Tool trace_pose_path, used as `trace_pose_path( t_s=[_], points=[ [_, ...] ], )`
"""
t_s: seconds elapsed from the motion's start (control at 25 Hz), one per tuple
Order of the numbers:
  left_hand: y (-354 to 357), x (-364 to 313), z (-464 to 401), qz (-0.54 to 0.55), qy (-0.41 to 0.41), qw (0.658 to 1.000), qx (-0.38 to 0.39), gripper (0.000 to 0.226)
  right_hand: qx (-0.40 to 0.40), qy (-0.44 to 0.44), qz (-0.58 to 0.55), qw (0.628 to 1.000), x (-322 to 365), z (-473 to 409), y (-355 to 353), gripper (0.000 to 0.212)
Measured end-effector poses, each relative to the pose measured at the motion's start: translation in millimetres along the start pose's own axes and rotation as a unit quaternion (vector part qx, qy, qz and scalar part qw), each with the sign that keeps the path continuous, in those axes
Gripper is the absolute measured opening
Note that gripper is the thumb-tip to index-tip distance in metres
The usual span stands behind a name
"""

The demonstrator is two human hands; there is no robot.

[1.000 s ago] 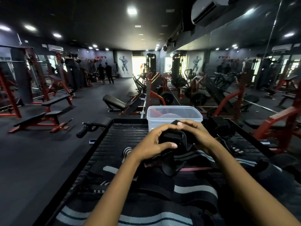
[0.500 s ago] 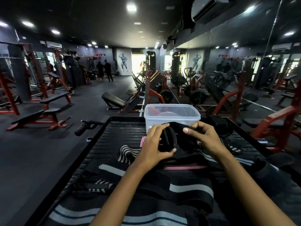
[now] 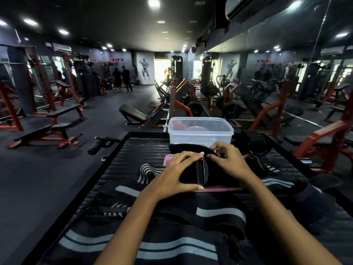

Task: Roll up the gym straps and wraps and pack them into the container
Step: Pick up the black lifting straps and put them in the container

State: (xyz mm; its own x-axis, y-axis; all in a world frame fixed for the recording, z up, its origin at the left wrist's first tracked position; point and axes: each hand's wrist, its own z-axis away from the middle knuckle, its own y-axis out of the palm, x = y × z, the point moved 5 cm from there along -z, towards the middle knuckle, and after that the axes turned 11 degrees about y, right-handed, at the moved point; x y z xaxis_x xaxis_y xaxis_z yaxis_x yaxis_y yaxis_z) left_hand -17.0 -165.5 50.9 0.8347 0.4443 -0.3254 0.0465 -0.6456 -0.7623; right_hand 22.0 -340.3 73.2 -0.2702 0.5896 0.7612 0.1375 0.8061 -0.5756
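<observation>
One clear rectangular plastic container (image 3: 200,131). Two bare hands: left hand (image 3: 178,175), right hand (image 3: 228,161). Two distant standing persons (image 3: 122,78). Black striped fabric wraps (image 3: 172,243): overlapping, count indeterminate.

Both bare forearms are reaching forward, the hands meeting close together. The left hand (image 3: 177,174) is curling its fingers and thumb around a grip, while the right hand (image 3: 228,161) is pinching with bent fingertips.

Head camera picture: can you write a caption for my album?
Two hands, left hand and right hand, roll a black strap in front of a clear container in a gym.
</observation>
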Motion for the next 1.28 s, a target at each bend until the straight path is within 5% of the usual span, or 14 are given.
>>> trace_pose_path(
  t_s=[0.24, 0.44, 0.6, 0.76, 0.92, 1.12, 1.28],
  points=[
    [0.3, 0.1, 3.9, 0.012, -0.005, 1.0, -0.019, 0.08, -0.032, 0.017, -0.089, 0.995, -6.6, 3.3, -22.6, 0.021],
    [-1.8, -2.8, 2.0, 0.023, 0.008, 0.999, -0.045, 0.078, 0.108, -0.114, -0.021, 0.987, 21.1, 17.7, -20.0, 0.034],
    [-7.2, 5.9, 4.4, 0.041, -0.006, 0.997, -0.071, 0.077, 0.173, -0.144, -0.122, 0.967, 38.5, 36.1, -24.3, 0.014],
    [-8.5, 7.4, 6.1, 0.045, -0.013, 0.996, -0.08, 0.075, 0.236, -0.121, -0.201, 0.943, 43.2, 47.9, -43.7, 0.016],
    [-8.3, 5.5, 4.9, 0.057, -0.008, 0.995, -0.084, 0.075, 0.214, -0.077, -0.186, 0.956, 30.7, 39.1, -48.7, 0.007],
    [-6.2, -0.5, 4.4, 0.093, -0.011, 0.993, -0.075, 0.075, 0.158, -0.032, -0.13, 0.978, -3.8, 21.2, -38.5, 0.045],
    [-5.6, -0.7, 4.7, 0.12, -0.022, 0.99, -0.074, 0.076, 0.139, -0.029, -0.102, 0.985, -8.1, 16.7, -38.7, 0.033]
  ],
)
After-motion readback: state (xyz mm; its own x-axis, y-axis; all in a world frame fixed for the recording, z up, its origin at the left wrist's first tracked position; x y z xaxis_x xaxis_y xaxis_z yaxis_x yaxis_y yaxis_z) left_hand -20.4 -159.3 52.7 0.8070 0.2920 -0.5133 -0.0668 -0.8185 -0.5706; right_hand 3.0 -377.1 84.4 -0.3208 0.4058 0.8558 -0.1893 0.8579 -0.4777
